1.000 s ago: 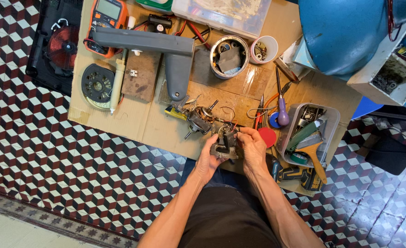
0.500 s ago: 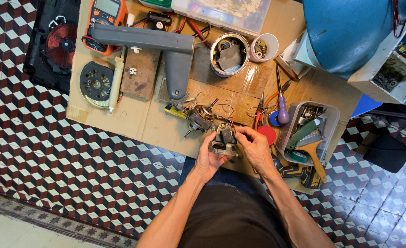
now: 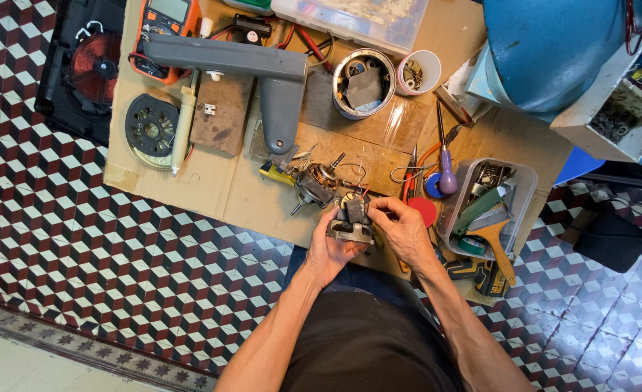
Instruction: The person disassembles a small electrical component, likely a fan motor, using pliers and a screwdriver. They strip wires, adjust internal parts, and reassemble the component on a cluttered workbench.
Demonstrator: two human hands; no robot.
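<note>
At the cardboard's near edge, the left hand (image 3: 329, 250) cups a small motor housing (image 3: 351, 223) while the right hand's (image 3: 408, 234) fingertips pinch its top.

Both bare forearms reach forward from the bottom of the view and slant inward, so the wrists end up near each other in front of the body. The left hand (image 3: 328, 250) is cupped with its palm turned toward the right, fingers curled up and closed around what it holds, thumb on the near side. The right hand (image 3: 406, 232) sits just beside it, back of the hand facing up, wrist slightly bent, with its fingers (image 3: 379, 209) bent inward and pinched together toward the left hand's fingertips.
</note>
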